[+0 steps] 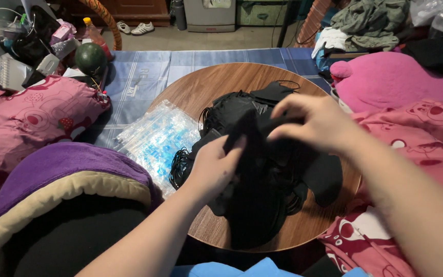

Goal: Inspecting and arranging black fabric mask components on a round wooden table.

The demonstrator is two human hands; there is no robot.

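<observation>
Where the black masks [262,169] overlap in a heap on the round table [206,87], we cannot tell one from the next. Our left hand [214,166] and right hand [311,123] both pinch one mask [249,138] above the heap, fingers clamped; it hangs near-to-far, blurred. Left of the heap lie clear bags [157,138] with blue print.

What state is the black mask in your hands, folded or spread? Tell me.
Folded, as far as shows: the black mask hangs as a narrow strip pinched between the left hand and right hand, above the pile of black masks.
</observation>
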